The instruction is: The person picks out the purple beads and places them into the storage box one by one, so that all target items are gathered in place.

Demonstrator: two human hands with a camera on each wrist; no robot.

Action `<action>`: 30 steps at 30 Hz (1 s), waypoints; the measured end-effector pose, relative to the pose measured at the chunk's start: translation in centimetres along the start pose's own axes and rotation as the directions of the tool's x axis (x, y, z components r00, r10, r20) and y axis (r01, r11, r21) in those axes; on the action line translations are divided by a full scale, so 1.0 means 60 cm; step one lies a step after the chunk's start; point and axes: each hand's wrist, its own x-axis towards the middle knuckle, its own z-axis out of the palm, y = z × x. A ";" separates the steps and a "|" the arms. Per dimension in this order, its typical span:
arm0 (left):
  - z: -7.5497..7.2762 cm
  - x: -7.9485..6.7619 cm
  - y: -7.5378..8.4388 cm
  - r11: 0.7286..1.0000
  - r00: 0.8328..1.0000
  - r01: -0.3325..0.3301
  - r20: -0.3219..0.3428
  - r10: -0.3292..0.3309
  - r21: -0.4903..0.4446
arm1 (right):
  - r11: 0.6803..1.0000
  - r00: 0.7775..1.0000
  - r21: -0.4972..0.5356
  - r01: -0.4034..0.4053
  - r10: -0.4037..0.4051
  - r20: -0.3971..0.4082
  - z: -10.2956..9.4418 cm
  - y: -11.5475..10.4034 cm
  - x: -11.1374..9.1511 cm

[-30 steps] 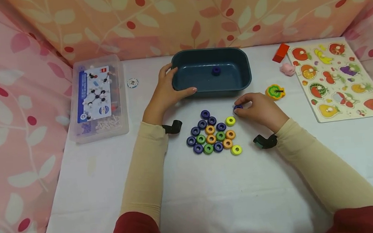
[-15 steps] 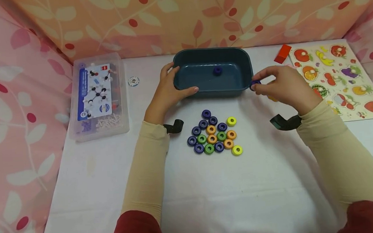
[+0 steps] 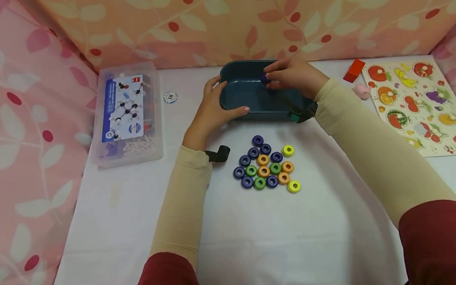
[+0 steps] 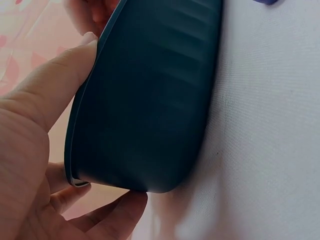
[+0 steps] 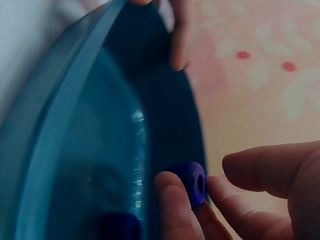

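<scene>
My left hand (image 3: 215, 114) grips the left end of a dark teal tub (image 3: 244, 93), thumb on its near rim and fingers round the end wall. Over the tub's inside, my right hand (image 3: 296, 76) holds a small purple ring (image 5: 194, 182) between its fingertips. Another purple ring (image 5: 121, 226) lies on the tub's floor in the right wrist view. In front of the tub, several rings lie flat in a loose cluster, among them a purple ring (image 3: 257, 141), an orange ring (image 3: 263, 172), a green ring (image 3: 260, 184) and a yellow ring (image 3: 293, 186).
To the left stands a clear plastic box (image 3: 124, 114) with a molecule-model label. A round token (image 3: 170, 97) lies beside it. On the right are a red block (image 3: 354, 71), a pink figure (image 3: 362, 90) and a fruit puzzle board (image 3: 423, 102). Patterned cloth (image 3: 219, 24) hangs behind the tub.
My right hand has carried the purple ring from beside the cluster, past the tub's right end, up and left over the tub. The left hand stays on the tub.
</scene>
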 end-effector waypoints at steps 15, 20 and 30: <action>0.005 0.001 0.006 1.000 1.000 -0.013 0.018 0.013 0.015 | 0.998 0.997 0.015 -0.067 0.066 0.041 -0.017 0.023 0.020; 0.001 -0.001 0.005 1.000 1.000 -0.004 0.005 0.004 0.017 | 1.000 1.000 -0.005 0.018 -0.018 -0.010 -0.020 0.028 -0.033; 0.000 -0.004 0.002 1.000 1.000 0.007 -0.001 -0.007 -0.001 | 0.991 0.998 -0.126 0.050 -0.045 0.037 0.029 0.061 -0.141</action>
